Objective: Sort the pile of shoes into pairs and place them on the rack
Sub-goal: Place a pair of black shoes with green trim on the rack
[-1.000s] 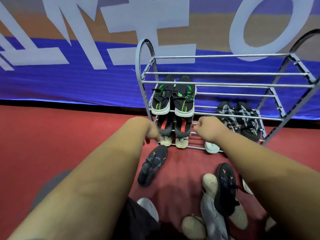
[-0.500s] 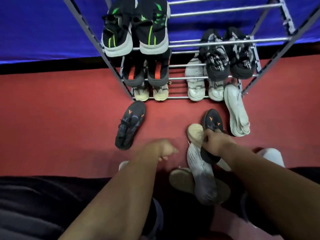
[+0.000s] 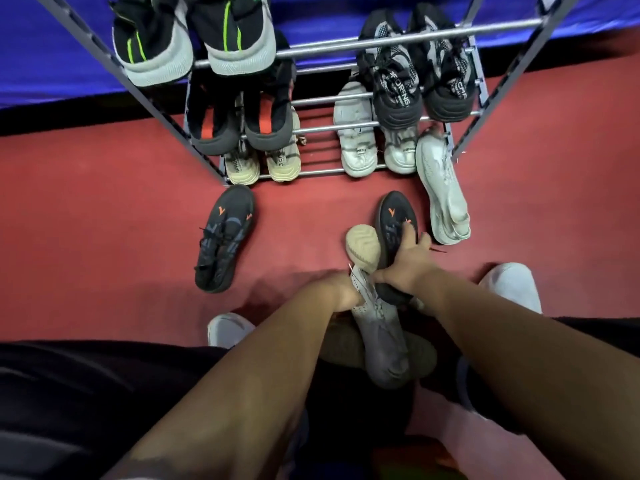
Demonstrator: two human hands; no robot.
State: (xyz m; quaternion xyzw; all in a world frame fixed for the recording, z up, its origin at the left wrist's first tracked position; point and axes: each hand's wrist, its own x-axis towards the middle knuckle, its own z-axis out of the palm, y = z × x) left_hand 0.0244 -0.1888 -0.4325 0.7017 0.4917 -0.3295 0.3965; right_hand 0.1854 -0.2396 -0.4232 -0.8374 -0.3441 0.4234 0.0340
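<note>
Red floor, blue banner, right hand gripping black shoe, left hand grip unclear

Counted one rack carrying ten shoes in five pairs. Logged on the floor two black orange-marked shoes, one white shoe, one grey shoe, two beige-soled shoes.

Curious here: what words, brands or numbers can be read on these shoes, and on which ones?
"FORENS", start hidden: tongue of the left grey-black shoe.
Its mate: similar lettering, too blurred to read.
Beige shoes: toe lettering, too blurred to read.
White shoes: small label, unreadable.
Black shoes: orange marks only, no words.
</note>
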